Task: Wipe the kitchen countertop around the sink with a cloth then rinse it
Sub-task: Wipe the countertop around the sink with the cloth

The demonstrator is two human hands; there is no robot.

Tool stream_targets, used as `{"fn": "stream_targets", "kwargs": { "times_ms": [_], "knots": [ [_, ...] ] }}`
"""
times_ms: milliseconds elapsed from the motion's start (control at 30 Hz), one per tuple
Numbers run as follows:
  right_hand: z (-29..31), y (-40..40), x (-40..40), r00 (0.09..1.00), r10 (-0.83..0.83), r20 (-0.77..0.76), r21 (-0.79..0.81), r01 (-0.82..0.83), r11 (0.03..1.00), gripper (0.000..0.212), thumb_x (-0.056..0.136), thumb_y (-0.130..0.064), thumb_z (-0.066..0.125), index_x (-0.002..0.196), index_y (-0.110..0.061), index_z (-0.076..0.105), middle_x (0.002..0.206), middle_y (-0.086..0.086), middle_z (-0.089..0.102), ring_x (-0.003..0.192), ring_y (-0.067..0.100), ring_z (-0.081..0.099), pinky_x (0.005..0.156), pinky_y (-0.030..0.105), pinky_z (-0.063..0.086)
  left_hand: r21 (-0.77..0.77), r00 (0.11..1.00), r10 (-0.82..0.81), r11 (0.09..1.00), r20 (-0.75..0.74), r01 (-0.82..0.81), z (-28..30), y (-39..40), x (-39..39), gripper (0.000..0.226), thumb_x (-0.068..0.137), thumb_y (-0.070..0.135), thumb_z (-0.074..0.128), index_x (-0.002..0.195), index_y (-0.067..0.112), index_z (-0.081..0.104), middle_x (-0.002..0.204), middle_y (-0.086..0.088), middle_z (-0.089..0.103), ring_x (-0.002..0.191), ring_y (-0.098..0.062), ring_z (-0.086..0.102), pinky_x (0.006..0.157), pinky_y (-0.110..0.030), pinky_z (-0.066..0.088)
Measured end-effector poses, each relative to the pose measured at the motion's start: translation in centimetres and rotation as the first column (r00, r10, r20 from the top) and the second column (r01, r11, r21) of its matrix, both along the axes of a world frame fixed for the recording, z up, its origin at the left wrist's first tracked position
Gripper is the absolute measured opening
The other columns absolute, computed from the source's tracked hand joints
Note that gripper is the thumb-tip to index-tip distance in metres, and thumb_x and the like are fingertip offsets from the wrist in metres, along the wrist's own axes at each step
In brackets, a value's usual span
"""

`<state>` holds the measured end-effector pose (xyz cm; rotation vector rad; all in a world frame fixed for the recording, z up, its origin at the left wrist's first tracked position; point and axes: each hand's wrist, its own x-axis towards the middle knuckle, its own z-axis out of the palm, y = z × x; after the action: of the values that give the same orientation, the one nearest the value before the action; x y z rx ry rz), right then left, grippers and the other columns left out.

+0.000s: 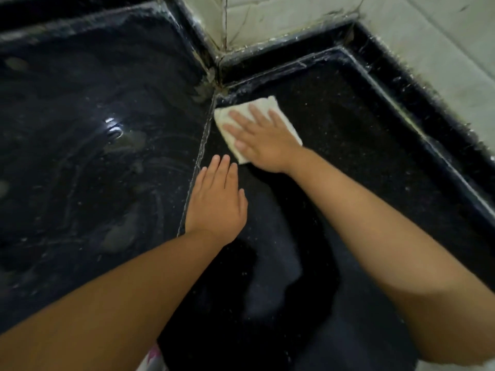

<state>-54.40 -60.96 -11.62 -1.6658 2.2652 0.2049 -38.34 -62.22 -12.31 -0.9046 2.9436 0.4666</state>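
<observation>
Lower centre: left hand (217,202) flat on the dark bench (348,183), fingers (222,170) together, holding nothing. Centre: right hand (263,140), fingers spread, presses the white cloth (267,105) flat near the bench's far corner. Upper frame: raised rim, tiled wall (401,28). Likely risk: grit stays in the corner seam (198,162), since a flat palm cannot reach it.

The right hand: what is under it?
Under the right hand lies a folded white cloth, pressed flat on the dark countertop near the wall corner. The hand hides the cloth's middle; only its edges show. The left hand rests bare on the counter.
</observation>
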Motion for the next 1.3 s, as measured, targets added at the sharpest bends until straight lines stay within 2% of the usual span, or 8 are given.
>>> {"fn": "stream_targets", "kwargs": {
  "times_ms": [167, 300, 533, 700, 967, 1033, 1200, 1300],
  "knots": [
    [0.4, 7.2, 3.2, 0.995, 0.092, 0.044, 0.015, -0.092, 0.996, 0.069, 0.084, -0.058, -0.017, 0.147, -0.033, -0.001, 0.155, -0.015, -0.011, 0.141, 0.013, -0.015, 0.114, 0.04, -0.007, 0.006, 0.999, 0.019, 1.0, 0.027, -0.02, 0.4, 0.1, 0.5, 0.052, 0.097, 0.02, 0.024, 0.145, 0.005, 0.01, 0.155, -0.005, 0.008, 0.143, -0.016, -0.002, 0.112, -0.027, -0.008],
    [0.5, 13.5, 1.5, 0.992, -0.113, 0.063, 0.056, 0.11, 0.992, 0.09, 0.055, -0.073, -0.038, 0.134, -0.035, -0.017, 0.139, -0.023, -0.025, 0.133, 0.003, -0.019, 0.109, 0.031, -0.011, 0.026, 1.0, 0.023, 0.999, 0.004, -0.023, 0.3, -0.1, 0.6, 0.051, 0.098, 0.021, 0.021, 0.145, 0.005, 0.008, 0.155, -0.005, 0.005, 0.142, -0.017, -0.002, 0.112, -0.026, -0.009],
    [0.7, 4.1, -2.5, 0.873, -0.484, 0.058, 0.014, 0.485, 0.875, 0.048, 0.101, -0.036, 0.014, 0.147, -0.034, 0.003, 0.157, -0.009, -0.01, 0.144, 0.022, -0.013, 0.114, 0.044, -0.007, 0.047, 0.996, 0.023, 0.999, -0.083, -0.019, -0.5, -0.3, 0.3, 0.05, 0.097, 0.017, 0.025, 0.144, 0.001, 0.014, 0.154, -0.01, 0.011, 0.143, -0.019, 0.003, 0.113, -0.027, -0.007],
    [-0.1, -1.6, -0.1, 0.946, -0.317, 0.071, -0.033, 0.32, 0.947, 0.047, 0.101, -0.035, 0.014, 0.147, -0.035, 0.003, 0.157, -0.009, -0.009, 0.144, 0.023, -0.011, 0.115, 0.045, -0.005, 0.11, 0.934, 0.127, 0.989, -0.335, -0.095, -1.2, -0.5, 0.5, 0.035, 0.073, 0.004, 0.046, 0.1, -0.011, 0.064, 0.1, -0.025, 0.066, 0.101, -0.04, 0.061, 0.092, -0.043, 0.033],
    [-0.1, 11.1, 7.4, 0.997, -0.054, 0.054, -0.068, 0.058, 0.996, 0.084, 0.071, -0.068, -0.03, 0.142, -0.033, 0.0, 0.145, -0.016, -0.013, 0.141, 0.016, -0.007, 0.106, 0.027, -0.014, 0.233, 0.883, 0.203, 0.966, -0.423, -0.111, 1.9, -3.2, 5.4, 0.028, 0.084, 0.003, 0.049, 0.11, -0.001, 0.06, 0.115, -0.016, 0.058, 0.112, -0.028, 0.05, 0.096, -0.019, 0.026],
    [0.0, 12.9, 7.8, 0.99, -0.138, -0.004, -0.079, 0.138, 0.987, 0.077, 0.078, -0.065, -0.026, 0.14, -0.03, 0.003, 0.147, -0.014, -0.002, 0.142, 0.017, 0.008, 0.107, 0.031, -0.006, 0.171, 0.894, 0.147, 0.982, -0.423, -0.08, 2.1, -4.2, 9.2, 0.033, 0.082, 0.015, 0.045, 0.104, -0.002, 0.063, 0.108, -0.018, 0.062, 0.107, -0.028, 0.053, 0.096, -0.021, 0.031],
    [0.1, 7.1, 8.7, 0.793, -0.608, 0.033, 0.003, 0.608, 0.794, 0.051, 0.099, -0.042, 0.007, 0.147, -0.032, -0.004, 0.156, -0.008, -0.015, 0.143, 0.023, -0.016, 0.114, 0.047, -0.009, -0.006, 0.942, 0.172, 0.983, -0.287, -0.181, 1.1, -5.1, 19.6, 0.044, 0.076, 0.027, 0.039, 0.095, -0.004, 0.066, 0.092, -0.023, 0.057, 0.098, -0.026, 0.042, 0.086, -0.037, 0.042],
    [-0.1, 1.1, 11.3, 0.809, -0.582, 0.081, -0.019, 0.585, 0.811, 0.051, 0.1, -0.037, 0.012, 0.148, -0.028, -0.003, 0.157, -0.003, -0.014, 0.143, 0.031, -0.015, 0.113, 0.053, -0.008, -0.094, 0.953, 0.231, 0.963, -0.197, -0.253, 0.6, -4.7, 23.6, 0.047, 0.078, 0.029, 0.038, 0.099, -0.004, 0.065, 0.1, -0.026, 0.057, 0.107, -0.031, 0.039, 0.083, -0.056, 0.045]
  ]
}}
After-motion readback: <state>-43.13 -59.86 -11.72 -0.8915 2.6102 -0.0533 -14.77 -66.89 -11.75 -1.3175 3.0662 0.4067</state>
